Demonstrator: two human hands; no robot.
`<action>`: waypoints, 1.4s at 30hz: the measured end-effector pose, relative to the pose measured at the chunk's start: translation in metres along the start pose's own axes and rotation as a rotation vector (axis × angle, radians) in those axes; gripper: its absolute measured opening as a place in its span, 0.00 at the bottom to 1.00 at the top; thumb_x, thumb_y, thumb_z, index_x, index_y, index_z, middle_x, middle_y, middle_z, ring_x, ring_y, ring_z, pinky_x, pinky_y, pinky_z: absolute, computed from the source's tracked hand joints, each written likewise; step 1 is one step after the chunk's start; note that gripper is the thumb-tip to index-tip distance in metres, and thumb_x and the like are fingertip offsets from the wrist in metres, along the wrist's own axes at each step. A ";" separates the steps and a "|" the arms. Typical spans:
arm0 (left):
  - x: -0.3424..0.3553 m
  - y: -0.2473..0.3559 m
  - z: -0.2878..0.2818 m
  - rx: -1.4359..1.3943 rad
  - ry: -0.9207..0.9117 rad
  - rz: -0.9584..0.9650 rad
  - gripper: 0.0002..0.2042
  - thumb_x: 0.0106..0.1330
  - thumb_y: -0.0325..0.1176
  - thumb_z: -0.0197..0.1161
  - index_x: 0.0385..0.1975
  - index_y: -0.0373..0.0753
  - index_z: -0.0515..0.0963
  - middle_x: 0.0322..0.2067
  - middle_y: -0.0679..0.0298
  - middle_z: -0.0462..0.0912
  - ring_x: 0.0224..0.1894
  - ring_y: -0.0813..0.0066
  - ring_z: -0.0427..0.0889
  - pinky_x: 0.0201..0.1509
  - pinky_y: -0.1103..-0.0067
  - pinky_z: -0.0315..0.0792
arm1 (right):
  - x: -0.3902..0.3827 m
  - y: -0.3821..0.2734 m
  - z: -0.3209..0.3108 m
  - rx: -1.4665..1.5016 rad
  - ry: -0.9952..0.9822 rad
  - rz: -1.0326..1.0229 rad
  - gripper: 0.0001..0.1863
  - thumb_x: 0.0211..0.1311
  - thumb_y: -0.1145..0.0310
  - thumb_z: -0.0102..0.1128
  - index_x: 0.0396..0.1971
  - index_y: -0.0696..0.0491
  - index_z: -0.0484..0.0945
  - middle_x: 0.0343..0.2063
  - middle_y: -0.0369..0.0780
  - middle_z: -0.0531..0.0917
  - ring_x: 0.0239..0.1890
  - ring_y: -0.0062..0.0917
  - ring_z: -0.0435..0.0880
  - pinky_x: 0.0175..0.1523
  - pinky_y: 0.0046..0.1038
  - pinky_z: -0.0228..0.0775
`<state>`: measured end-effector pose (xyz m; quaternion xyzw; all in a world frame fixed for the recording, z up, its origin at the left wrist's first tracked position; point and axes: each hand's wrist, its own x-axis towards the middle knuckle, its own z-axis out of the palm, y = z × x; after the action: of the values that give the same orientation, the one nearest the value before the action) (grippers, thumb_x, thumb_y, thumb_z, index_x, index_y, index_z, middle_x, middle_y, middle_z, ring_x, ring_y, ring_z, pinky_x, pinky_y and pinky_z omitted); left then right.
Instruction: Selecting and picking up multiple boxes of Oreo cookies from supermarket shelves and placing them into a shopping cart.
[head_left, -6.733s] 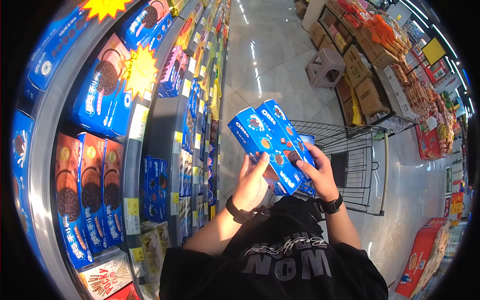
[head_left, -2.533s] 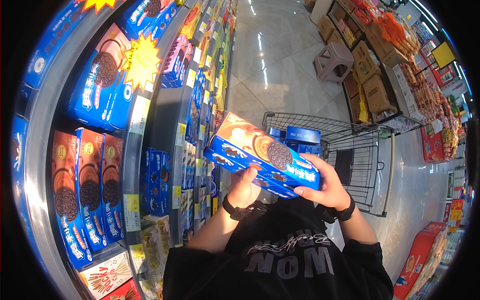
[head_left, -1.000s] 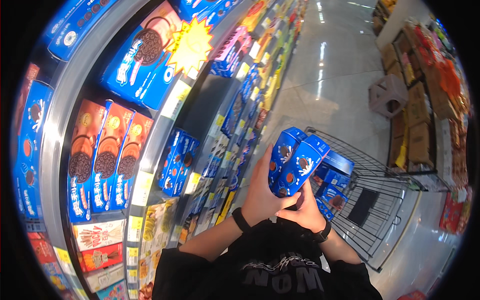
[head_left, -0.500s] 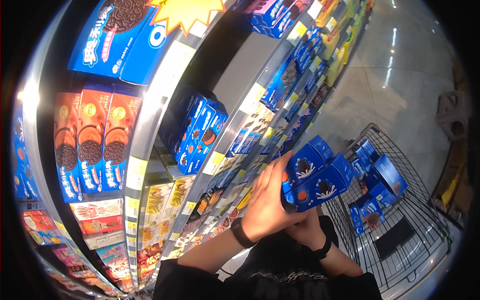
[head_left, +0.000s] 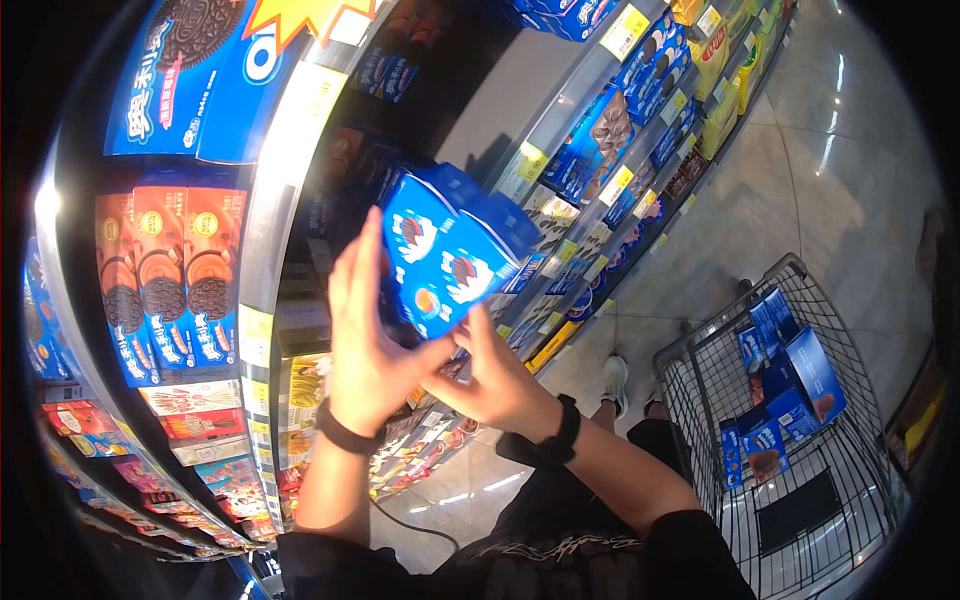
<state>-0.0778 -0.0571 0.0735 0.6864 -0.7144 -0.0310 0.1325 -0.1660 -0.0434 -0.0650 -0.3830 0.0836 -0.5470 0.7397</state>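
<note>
Blue cookie boxes (head_left: pixel 450 255) with cookie and milk-splash pictures are held together, tilted, in front of a dark shelf space. My left hand (head_left: pixel 365 335) is closed round their left side, fingers pointing up along the edge. From below, my right hand (head_left: pixel 495 380) grips the lower corner, its thumb near the left one. The far side of the boxes and some of my fingers are hidden. Left of my hands, brown-and-blue cookie boxes (head_left: pixel 163 285) stand upright on the shelf. Larger blue cookie boxes (head_left: pixel 185 95) sit above them.
A wire shopping cart (head_left: pixel 690 385) stands at the right, with several blue packages (head_left: pixel 768 440) in it. The shelf edge with price tags (head_left: pixel 520 172) runs away to the upper right. Tiled floor (head_left: pixel 740 230) lies beyond it. A shoe (head_left: pixel 615 385) shows beside the cart.
Both hands have carried the boxes left, away from the cart side and up to the shelf. The boxes have turned in my grip. The view has shifted, too.
</note>
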 end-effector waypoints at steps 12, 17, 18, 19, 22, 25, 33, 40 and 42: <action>0.035 -0.094 -0.012 -0.133 0.131 -0.271 0.51 0.52 0.24 0.73 0.76 0.37 0.50 0.63 0.47 0.72 0.62 0.61 0.74 0.66 0.69 0.70 | 0.034 -0.010 0.001 -0.149 0.078 -0.020 0.52 0.63 0.78 0.65 0.76 0.56 0.36 0.69 0.57 0.61 0.67 0.42 0.71 0.68 0.42 0.67; 0.056 -0.143 -0.016 -0.220 0.037 -0.386 0.53 0.48 0.26 0.75 0.76 0.37 0.50 0.65 0.48 0.70 0.65 0.56 0.72 0.70 0.66 0.66 | 0.036 -0.009 0.001 -0.156 0.034 0.003 0.50 0.62 0.78 0.65 0.76 0.57 0.40 0.69 0.57 0.61 0.67 0.41 0.72 0.67 0.41 0.67; 0.064 -0.154 -0.014 -0.310 -0.017 -0.336 0.53 0.47 0.25 0.75 0.76 0.37 0.51 0.65 0.49 0.70 0.65 0.57 0.71 0.71 0.67 0.65 | 0.038 -0.007 -0.001 -0.161 0.031 0.010 0.50 0.62 0.78 0.65 0.76 0.57 0.40 0.69 0.57 0.61 0.67 0.41 0.72 0.67 0.41 0.67; 0.069 -0.162 -0.019 -0.301 -0.010 -0.344 0.53 0.47 0.25 0.75 0.76 0.37 0.51 0.65 0.49 0.70 0.65 0.57 0.71 0.71 0.67 0.65 | 0.040 -0.007 0.000 -0.181 0.003 0.000 0.49 0.62 0.78 0.66 0.76 0.57 0.41 0.69 0.56 0.62 0.66 0.41 0.73 0.67 0.41 0.68; 0.084 -0.180 -0.026 -0.307 -0.083 -0.211 0.53 0.44 0.23 0.75 0.76 0.37 0.53 0.65 0.51 0.70 0.66 0.59 0.71 0.72 0.67 0.63 | 0.053 -0.006 -0.003 -0.232 -0.027 -0.046 0.46 0.61 0.76 0.68 0.74 0.58 0.48 0.69 0.54 0.64 0.65 0.38 0.75 0.66 0.39 0.70; 0.087 -0.197 -0.027 -0.093 -0.209 -0.219 0.53 0.43 0.23 0.74 0.75 0.38 0.54 0.65 0.53 0.70 0.66 0.61 0.71 0.72 0.67 0.63 | 0.078 -0.015 -0.017 -0.267 -0.147 -0.078 0.46 0.59 0.73 0.71 0.73 0.59 0.53 0.66 0.51 0.69 0.63 0.37 0.77 0.65 0.37 0.70; 0.096 -0.193 -0.013 0.215 -0.154 -0.108 0.51 0.46 0.30 0.74 0.75 0.39 0.55 0.65 0.49 0.71 0.67 0.57 0.71 0.71 0.67 0.65 | 0.206 -0.028 -0.064 -0.924 -0.290 -0.293 0.23 0.62 0.63 0.66 0.54 0.58 0.76 0.43 0.51 0.85 0.46 0.44 0.85 0.52 0.38 0.78; 0.091 -0.222 -0.017 0.354 -0.166 -0.247 0.50 0.50 0.30 0.74 0.76 0.42 0.55 0.66 0.47 0.70 0.69 0.53 0.69 0.72 0.64 0.64 | 0.298 0.019 -0.010 -1.408 -0.668 -0.053 0.20 0.62 0.60 0.63 0.50 0.55 0.83 0.47 0.51 0.86 0.45 0.38 0.88 0.50 0.35 0.80; 0.092 -0.229 -0.018 0.363 -0.210 -0.213 0.49 0.52 0.30 0.73 0.77 0.43 0.54 0.67 0.48 0.69 0.69 0.53 0.68 0.72 0.64 0.64 | 0.301 0.027 -0.012 -1.354 -0.620 -0.066 0.19 0.62 0.60 0.63 0.49 0.54 0.84 0.47 0.51 0.86 0.48 0.37 0.88 0.52 0.35 0.80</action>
<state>0.1470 -0.1585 0.0529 0.7636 -0.6415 0.0130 -0.0723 -0.0354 -0.3094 -0.0021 -0.8940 0.1781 -0.2646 0.3148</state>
